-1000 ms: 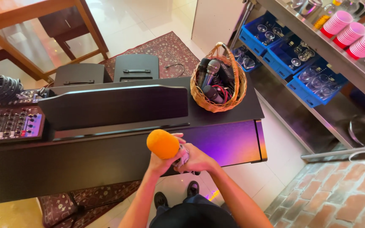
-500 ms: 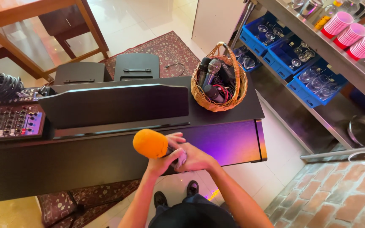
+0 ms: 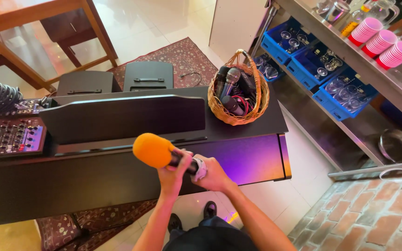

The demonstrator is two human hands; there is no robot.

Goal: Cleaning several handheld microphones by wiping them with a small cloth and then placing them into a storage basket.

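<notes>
Both hands are wrapped around one microphone [image 3: 182,160] – left hand [image 3: 173,169] grips the black body just behind the orange foam cover [image 3: 153,150], right hand [image 3: 212,173] clenches the tail end. Forearms reach forward, mic tilted up-left over the dark cabinet [image 3: 252,125]. Beyond sits one wicker basket [image 3: 238,114] with maybe three mics, one mixer [image 3: 8,137] far left, three pink cup stacks [image 3: 380,44].

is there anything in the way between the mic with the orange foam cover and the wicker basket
Nothing visible blocks it. The microphone, held in both the left hand and right hand, sits in front of the piano. The basket stands up and to the right on the piano's top, with open air between. The basket already holds several mics.
</notes>
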